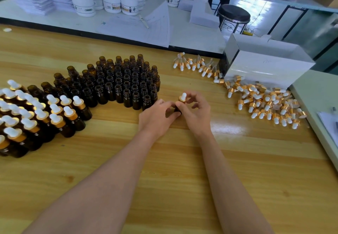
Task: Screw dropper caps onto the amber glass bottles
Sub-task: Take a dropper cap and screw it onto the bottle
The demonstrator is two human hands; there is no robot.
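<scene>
On the wooden bench, left fingers pinch an amber bottle while right fingers pinch its dropper cap; capped bottles stand well left of them; many open bottles just beyond and loose caps to their right remain.

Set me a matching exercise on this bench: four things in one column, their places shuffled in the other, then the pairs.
Things
1. capped bottles
2. open bottles
3. loose dropper caps
4. held bottle

Places
A. on the right, beside the white box
B. between the left hand and the right hand
C. far left of the table
D. middle, beyond the hands

Pairs: 1-C, 2-D, 3-A, 4-B
</scene>
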